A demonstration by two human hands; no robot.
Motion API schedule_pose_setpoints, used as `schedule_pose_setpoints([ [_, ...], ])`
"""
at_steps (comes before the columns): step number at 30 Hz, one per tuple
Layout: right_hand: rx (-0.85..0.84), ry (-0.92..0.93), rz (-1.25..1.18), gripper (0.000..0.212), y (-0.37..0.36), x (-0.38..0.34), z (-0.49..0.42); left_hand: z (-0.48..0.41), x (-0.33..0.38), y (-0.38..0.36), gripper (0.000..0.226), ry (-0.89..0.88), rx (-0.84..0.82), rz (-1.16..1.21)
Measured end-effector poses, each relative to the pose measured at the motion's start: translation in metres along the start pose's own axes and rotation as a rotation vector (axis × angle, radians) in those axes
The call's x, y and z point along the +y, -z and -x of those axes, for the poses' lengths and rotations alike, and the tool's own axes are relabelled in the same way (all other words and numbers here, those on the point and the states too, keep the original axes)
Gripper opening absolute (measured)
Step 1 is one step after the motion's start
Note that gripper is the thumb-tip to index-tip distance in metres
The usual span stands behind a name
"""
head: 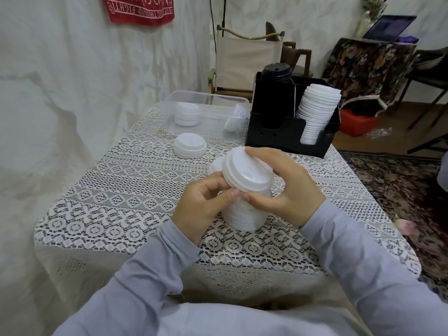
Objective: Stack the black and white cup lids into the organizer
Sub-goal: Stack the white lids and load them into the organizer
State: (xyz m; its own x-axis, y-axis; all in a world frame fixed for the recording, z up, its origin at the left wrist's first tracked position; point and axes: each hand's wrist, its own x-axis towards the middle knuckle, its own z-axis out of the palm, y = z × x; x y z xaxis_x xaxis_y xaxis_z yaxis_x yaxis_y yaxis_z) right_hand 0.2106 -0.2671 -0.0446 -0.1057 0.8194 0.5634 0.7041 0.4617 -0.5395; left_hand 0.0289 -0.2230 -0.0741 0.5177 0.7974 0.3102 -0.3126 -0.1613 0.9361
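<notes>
currently the organizer (288, 139) holds black lids (275, 73), white lids (317, 110) — tub (208, 95), loose lids (187, 114).

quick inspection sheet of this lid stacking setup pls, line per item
surface: lace-covered table
job's things: black organizer holds black lids and white lids in separate slots; short lid stack on the cloth
clutter: clear bin holding more white lids
grippers: left hand and right hand both grip the held lid stack
cables: black cable down the back wall
surroundings: folding chair, laptop, red banner
</notes>
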Motion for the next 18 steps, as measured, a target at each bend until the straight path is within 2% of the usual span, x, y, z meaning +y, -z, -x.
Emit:
schedule_pose_setpoints([
  [5,-0.02,0.003,0.035,0.07,-0.001,-0.01,-0.007,-0.002,0.0,0.002,0.015,-0.043,-0.015,0.024],
  [7,-0.015,-0.019,0.044,0.069,0.0,-0.013,-0.008,-0.001,0.001,0.001,0.023,-0.051,-0.029,0.042],
  [9,-0.031,-0.041,0.022,0.069,0.0,-0.012,-0.009,-0.001,0.003,0.001,0.03,-0.05,-0.026,0.05],
  [12,-0.053,-0.092,-0.07,0.066,-0.002,-0.011,-0.009,0.001,0.004,0.001,0.025,-0.046,-0.023,0.053],
  [15,0.056,-0.139,-0.257,0.054,0.007,-0.009,-0.012,0.001,0.003,0.003,0.02,-0.041,0.0,0.052],
  [18,0.114,-0.197,-0.216,0.057,0.026,0.004,-0.013,0.001,0.003,0.005,0.016,-0.02,0.024,0.078],
])
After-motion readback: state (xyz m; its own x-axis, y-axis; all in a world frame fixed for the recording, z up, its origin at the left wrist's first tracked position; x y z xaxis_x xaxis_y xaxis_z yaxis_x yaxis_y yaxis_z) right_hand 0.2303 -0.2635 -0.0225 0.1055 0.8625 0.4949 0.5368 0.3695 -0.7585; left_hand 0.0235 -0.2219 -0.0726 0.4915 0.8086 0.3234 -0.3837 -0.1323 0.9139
